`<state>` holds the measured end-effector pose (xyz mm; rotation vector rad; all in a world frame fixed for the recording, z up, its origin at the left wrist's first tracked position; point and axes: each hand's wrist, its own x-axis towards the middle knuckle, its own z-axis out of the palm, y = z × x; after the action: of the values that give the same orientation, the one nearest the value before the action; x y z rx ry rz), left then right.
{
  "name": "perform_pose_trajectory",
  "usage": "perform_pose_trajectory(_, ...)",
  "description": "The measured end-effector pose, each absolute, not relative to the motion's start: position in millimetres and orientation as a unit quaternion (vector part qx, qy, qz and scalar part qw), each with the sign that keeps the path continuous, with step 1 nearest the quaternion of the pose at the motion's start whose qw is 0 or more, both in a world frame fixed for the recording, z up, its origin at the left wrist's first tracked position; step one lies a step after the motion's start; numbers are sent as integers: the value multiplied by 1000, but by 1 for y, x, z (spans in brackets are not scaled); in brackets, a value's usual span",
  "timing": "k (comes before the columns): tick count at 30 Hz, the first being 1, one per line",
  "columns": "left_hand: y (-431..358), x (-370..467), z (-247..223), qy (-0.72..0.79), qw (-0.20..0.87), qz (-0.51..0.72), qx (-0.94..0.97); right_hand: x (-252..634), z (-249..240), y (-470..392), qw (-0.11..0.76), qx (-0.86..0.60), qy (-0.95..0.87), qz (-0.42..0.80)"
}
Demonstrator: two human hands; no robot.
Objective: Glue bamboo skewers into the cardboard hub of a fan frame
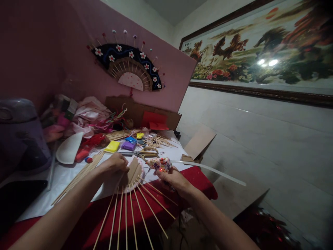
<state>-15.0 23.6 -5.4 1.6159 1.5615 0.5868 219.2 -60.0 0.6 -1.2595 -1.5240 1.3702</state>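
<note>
While the right hand (175, 180) clasps a white floral glue gun (161, 164), the left hand (117, 164) seemingly steadies brown half-round cardboard (133, 172)
Below it splay pale wooden sticks (126, 215); its grip I cannot tell

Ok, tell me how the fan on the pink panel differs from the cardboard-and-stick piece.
The fan wears a dark, flowered band; the cardboard-and-stick piece has none. The fan's sticks spread upward in view, the piece's downward. The fan's stick tips carry colored balls; the piece's visible tips are bare. Both have sticks radiating from a rounded base.
</note>
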Motion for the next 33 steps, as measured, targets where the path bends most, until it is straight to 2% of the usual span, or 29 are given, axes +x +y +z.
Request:
perform_pose_trajectory(4,21,-21,-2,574,479,248,616,219,4,-64,367,-499,-590,518)
perform_pose_trajectory(7,18,-26,-9,514,567,313,562,219,8,-67,351,-507,-601,508)
perform_pose_trajectory(11,7,-26,-14,488,616,378,490,219,13,-68,338,-517,-621,482)
perform_pose_trajectory(13,-1,-24,-9,475,636,386,471,219,13,-66,333,-526,-625,471)
perform_pose_trajectory(17,-15,-17,6,386,712,312,496,220,12,-62,303,-547,-647,437)
perform_pose_trajectory(23,-15,-16,8,390,704,308,508,221,11,-64,275,-534,-706,375)
perform_pose_trajectory(33,-3,-23,-6,369,679,331,541,213,18,-67,283,-528,-709,372)
